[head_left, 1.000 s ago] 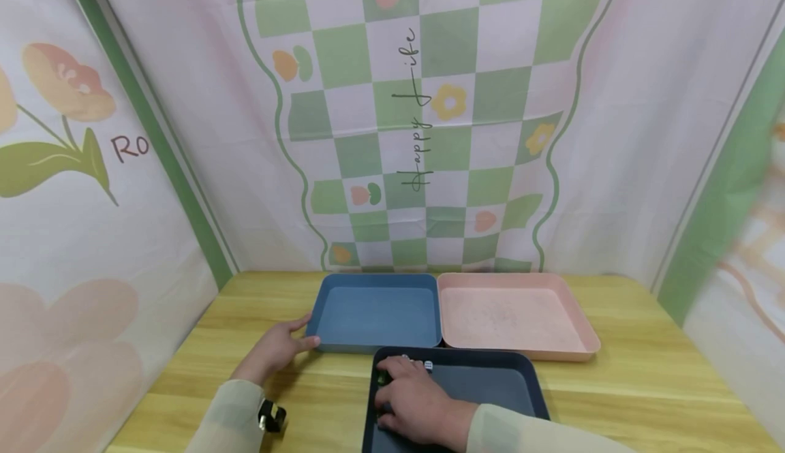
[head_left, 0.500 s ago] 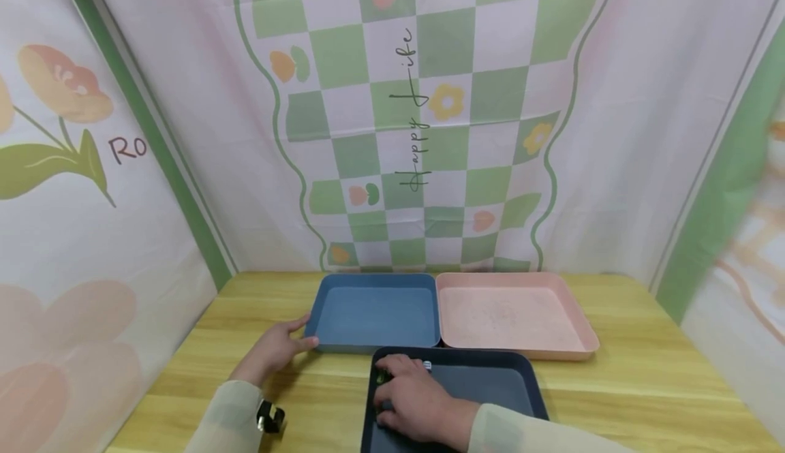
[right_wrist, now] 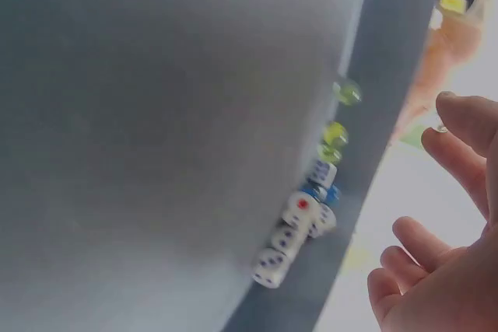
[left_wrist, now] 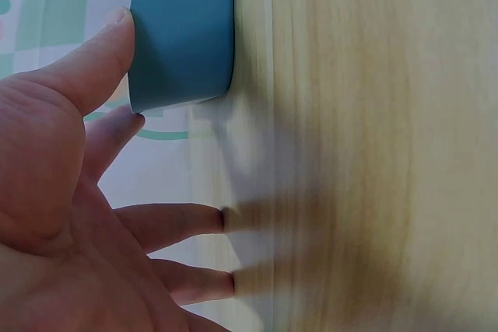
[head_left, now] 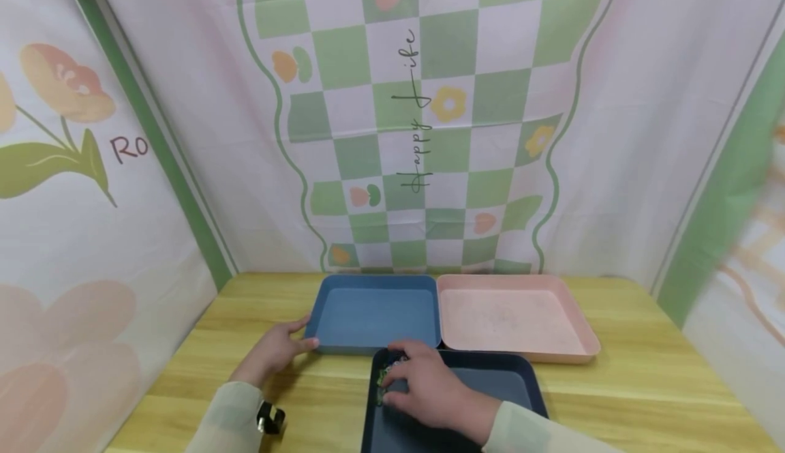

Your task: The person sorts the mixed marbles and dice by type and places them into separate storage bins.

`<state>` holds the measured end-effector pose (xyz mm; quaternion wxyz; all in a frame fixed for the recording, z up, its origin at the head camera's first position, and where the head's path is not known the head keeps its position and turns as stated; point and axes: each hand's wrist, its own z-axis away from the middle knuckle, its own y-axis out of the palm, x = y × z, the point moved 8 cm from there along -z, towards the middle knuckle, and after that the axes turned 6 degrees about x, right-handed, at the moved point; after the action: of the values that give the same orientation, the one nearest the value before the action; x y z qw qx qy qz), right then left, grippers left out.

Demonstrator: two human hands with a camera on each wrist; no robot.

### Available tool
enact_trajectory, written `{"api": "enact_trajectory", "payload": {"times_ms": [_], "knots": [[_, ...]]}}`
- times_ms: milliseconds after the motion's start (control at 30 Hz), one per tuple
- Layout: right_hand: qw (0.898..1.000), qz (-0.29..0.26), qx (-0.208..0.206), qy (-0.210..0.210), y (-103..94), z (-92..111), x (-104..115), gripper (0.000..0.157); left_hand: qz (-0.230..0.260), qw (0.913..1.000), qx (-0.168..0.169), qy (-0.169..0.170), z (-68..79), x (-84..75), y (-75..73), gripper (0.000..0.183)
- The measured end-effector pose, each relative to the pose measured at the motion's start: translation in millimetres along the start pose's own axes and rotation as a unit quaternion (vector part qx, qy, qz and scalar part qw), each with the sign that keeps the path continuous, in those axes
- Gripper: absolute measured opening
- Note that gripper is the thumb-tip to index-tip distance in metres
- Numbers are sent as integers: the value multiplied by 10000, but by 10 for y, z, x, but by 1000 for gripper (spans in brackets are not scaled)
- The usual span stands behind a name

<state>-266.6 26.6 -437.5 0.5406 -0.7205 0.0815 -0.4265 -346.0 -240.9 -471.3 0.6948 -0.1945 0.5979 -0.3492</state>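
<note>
My left hand [head_left: 272, 349] touches the near left corner of the blue tray [head_left: 374, 317], its fingers spread and fairly straight; the left wrist view puts the thumb at the rim. Over the left side of the dark tray [head_left: 493, 383] is my right hand [head_left: 432, 386]. Its thumb and index fingertip pinch a tiny shiny thing, seemingly a glass marble [right_wrist: 442, 128], mostly hidden. Along that tray's wall, the right wrist view shows several white dice [right_wrist: 285, 239], a blue marble [right_wrist: 333, 193] and several yellow-green marbles [right_wrist: 336, 133].
A pink tray [head_left: 515, 317] stands right of the blue one, their sides meeting. The dark tray sits in front of both on the wooden table [head_left: 650, 385]. Printed cloth [head_left: 343, 133] hangs behind and at both sides.
My right hand has lifted and shifted slightly right and away from me, uncovering more of the marbles by the tray's left wall. My left hand stays at the blue tray's corner.
</note>
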Motion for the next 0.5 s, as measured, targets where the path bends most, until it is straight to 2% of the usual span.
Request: {"api": "enact_trajectory", "payload": {"times_ms": [233, 500], "knots": [[9976, -414, -484, 275, -336, 55, -34, 11, -114, 9999, 12, 5, 2, -25, -12, 68], [9858, -976, -1074, 841, -681, 146, -239, 5, -84, 10000, 18, -5, -3, -17, -7, 70]]}}
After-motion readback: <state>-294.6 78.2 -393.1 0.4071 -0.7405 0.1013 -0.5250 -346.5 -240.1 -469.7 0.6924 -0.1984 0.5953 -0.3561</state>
